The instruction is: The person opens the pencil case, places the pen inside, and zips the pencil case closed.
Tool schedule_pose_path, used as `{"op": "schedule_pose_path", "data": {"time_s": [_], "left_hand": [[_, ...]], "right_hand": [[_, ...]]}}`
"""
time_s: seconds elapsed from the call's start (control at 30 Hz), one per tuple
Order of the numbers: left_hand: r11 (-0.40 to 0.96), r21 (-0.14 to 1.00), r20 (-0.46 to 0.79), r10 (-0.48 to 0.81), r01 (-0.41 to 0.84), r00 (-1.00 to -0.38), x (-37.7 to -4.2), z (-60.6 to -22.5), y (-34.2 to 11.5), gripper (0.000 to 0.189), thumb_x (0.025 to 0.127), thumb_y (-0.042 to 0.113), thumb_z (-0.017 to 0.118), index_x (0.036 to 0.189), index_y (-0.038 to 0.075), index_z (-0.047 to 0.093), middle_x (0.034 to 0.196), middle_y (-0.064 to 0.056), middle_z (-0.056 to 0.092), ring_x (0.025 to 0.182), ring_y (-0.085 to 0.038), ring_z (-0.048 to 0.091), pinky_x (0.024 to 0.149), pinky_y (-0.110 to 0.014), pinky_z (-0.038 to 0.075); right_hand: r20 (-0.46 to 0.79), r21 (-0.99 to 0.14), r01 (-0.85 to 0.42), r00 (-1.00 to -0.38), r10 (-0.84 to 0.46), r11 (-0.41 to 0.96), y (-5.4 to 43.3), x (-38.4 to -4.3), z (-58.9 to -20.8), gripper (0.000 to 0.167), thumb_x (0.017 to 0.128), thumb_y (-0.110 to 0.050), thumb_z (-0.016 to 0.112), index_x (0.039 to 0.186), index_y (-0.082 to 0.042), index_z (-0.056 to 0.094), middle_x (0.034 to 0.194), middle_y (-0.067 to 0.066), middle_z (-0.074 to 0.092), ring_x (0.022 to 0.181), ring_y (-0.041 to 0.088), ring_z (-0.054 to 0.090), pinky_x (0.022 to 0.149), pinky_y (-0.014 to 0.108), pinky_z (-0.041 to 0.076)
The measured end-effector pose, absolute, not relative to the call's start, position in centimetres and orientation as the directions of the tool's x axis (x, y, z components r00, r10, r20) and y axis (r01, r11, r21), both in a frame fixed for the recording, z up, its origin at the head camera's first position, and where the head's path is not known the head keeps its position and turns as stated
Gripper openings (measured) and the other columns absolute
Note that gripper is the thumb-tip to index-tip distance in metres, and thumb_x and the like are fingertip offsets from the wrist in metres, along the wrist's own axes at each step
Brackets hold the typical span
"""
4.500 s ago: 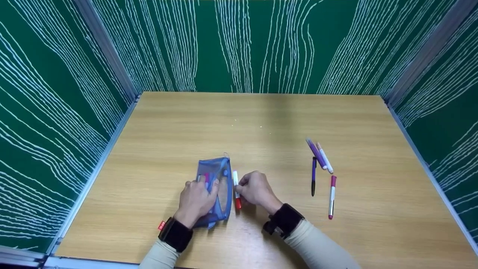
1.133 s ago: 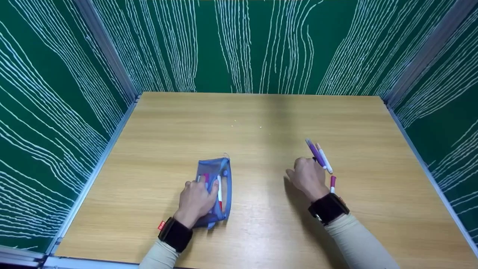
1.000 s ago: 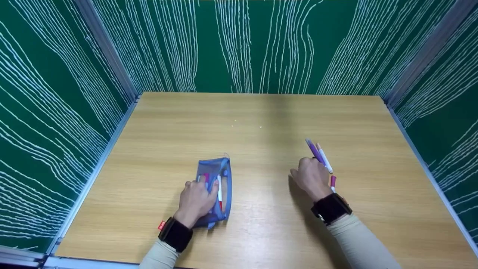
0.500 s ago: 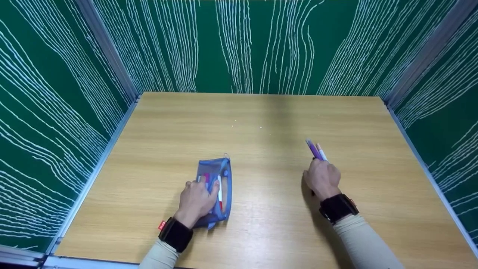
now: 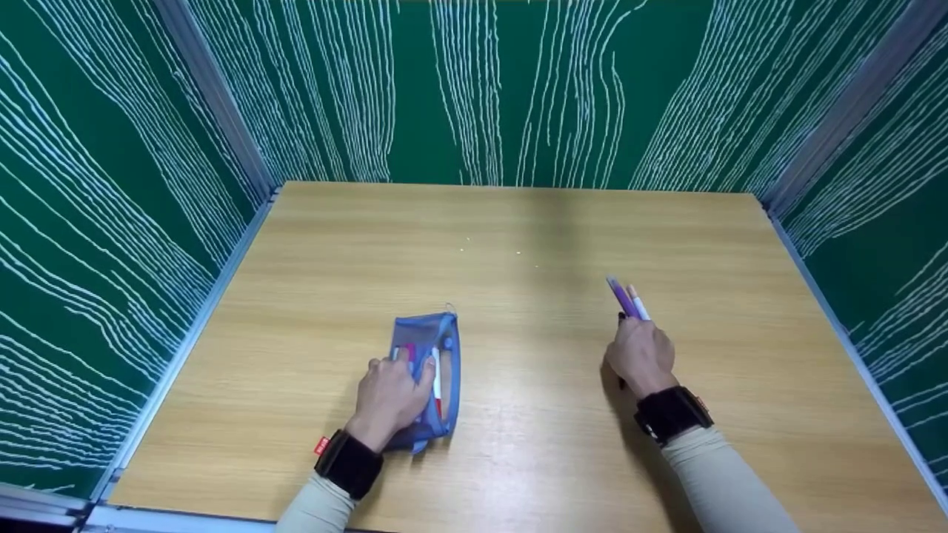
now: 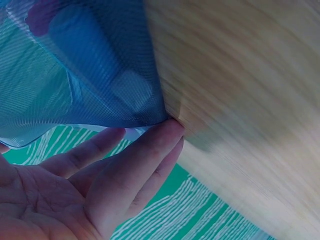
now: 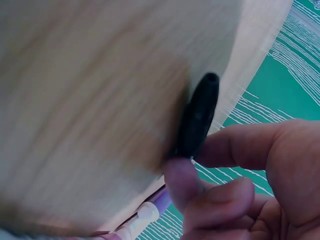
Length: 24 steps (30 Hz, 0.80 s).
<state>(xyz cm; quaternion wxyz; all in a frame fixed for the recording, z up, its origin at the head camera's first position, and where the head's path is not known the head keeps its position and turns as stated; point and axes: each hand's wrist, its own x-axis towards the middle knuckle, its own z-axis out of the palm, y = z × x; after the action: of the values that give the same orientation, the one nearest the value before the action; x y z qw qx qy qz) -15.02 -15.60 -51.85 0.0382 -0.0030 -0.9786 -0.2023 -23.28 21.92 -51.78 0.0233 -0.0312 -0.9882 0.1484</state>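
Note:
A blue mesh pencil pouch (image 5: pixel 453 385) lies unzipped on the table. My left hand (image 5: pixel 392 392) grips it across its left side, with the thumb at the opening and fingertips at the mesh edge (image 6: pixel 157 107). Inside the pouch show a white marker with a red end (image 5: pixel 436 374) and a magenta-ended one (image 5: pixel 411 352). Over on the right, my right hand (image 5: pixel 643 355) pinches a dark pen (image 7: pixel 200 117) by thumb and finger, its black end sticking out. A purple marker (image 5: pixel 621 295) and a white marker with a peach end (image 5: pixel 638 302) lie just beyond that hand.
The wooden table (image 5: pixel 518 444) is bounded by green panels (image 5: pixel 511 96) with white wavy lines and metal posts. Small white specks (image 5: pixel 518 253) dot the tabletop farther back. My right forearm (image 5: pixel 729 481) covers part of the table's right side.
My right hand has left the white, red-ended marker, which now lies in the pouch. It has moved right to the dark pen and hides the magenta-capped marker. My left hand stays put.

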Motion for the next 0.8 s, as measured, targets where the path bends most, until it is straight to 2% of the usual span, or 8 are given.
{"op": "schedule_pose_path", "data": {"time_s": [0.13,0.27,0.4,0.57,0.67,0.8], "left_hand": [[0.918,0.396,0.066,-0.006,0.021,-0.998,-15.0,-51.8,-15.6,0.062,0.106,0.049,0.041,0.120,-0.006,0.064,0.103,-0.027,0.069,0.095,-0.041,0.062,0.072,-0.051,0.055],[0.918,0.395,0.058,-0.005,0.018,-0.998,-15.0,-51.8,-15.6,0.062,0.106,0.049,0.040,0.120,-0.006,0.064,0.103,-0.027,0.069,0.095,-0.041,0.062,0.073,-0.050,0.055],[0.918,0.396,0.043,-0.008,0.010,-0.999,-15.0,-51.9,-15.6,0.064,0.106,0.051,0.039,0.123,-0.007,0.062,0.105,-0.027,0.069,0.097,-0.041,0.062,0.073,-0.050,0.055],[0.916,0.402,0.027,-0.009,0.002,-1.000,-15.0,-51.9,-15.7,0.066,0.106,0.052,0.038,0.128,-0.007,0.060,0.109,-0.029,0.068,0.100,-0.042,0.062,0.075,-0.050,0.055],[0.915,0.403,0.033,-0.008,0.006,-0.999,-15.0,-51.8,-15.6,0.067,0.106,0.052,0.038,0.128,-0.007,0.060,0.109,-0.029,0.068,0.100,-0.042,0.062,0.076,-0.051,0.055],[0.913,0.407,0.047,-0.011,0.009,-0.999,-15.0,-51.7,-15.5,0.067,0.106,0.051,0.039,0.128,-0.008,0.061,0.109,-0.030,0.069,0.101,-0.043,0.062,0.076,-0.052,0.055]], "right_hand": [[0.011,-0.314,0.068,-0.997,0.076,0.947,21.9,-23.3,-51.7,0.035,0.103,-0.016,0.045,0.090,0.010,0.064,0.079,0.031,0.064,0.068,0.045,0.065,0.058,0.054,0.052],[-0.004,-0.334,0.067,-0.998,0.069,0.940,21.7,-23.3,-51.6,0.029,0.100,-0.014,0.050,0.090,0.010,0.065,0.079,0.030,0.065,0.066,0.042,0.065,0.058,0.053,0.053],[0.000,-0.364,0.062,-0.998,0.067,0.929,21.2,-23.1,-51.3,0.026,0.096,-0.012,0.054,0.077,0.004,0.063,0.074,0.025,0.066,0.063,0.040,0.065,0.057,0.053,0.053],[0.044,-0.402,0.041,-0.997,0.065,0.915,20.3,-22.8,-51.0,0.041,0.102,-0.019,0.050,0.062,-0.007,0.054,0.063,0.017,0.062,0.057,0.037,0.064,0.051,0.053,0.052],[0.072,-0.418,0.006,-0.997,0.040,0.908,19.7,-22.7,-50.8,0.039,0.097,-0.015,0.054,0.059,-0.010,0.050,0.059,0.012,0.058,0.052,0.032,0.060,0.047,0.048,0.050],[0.082,-0.452,-0.038,-0.997,-0.001,0.891,19.0,-22.5,-50.6,0.034,0.084,-0.006,0.061,0.054,-0.013,0.048,0.055,0.004,0.054,0.047,0.023,0.054,0.042,0.038,0.043]]}}
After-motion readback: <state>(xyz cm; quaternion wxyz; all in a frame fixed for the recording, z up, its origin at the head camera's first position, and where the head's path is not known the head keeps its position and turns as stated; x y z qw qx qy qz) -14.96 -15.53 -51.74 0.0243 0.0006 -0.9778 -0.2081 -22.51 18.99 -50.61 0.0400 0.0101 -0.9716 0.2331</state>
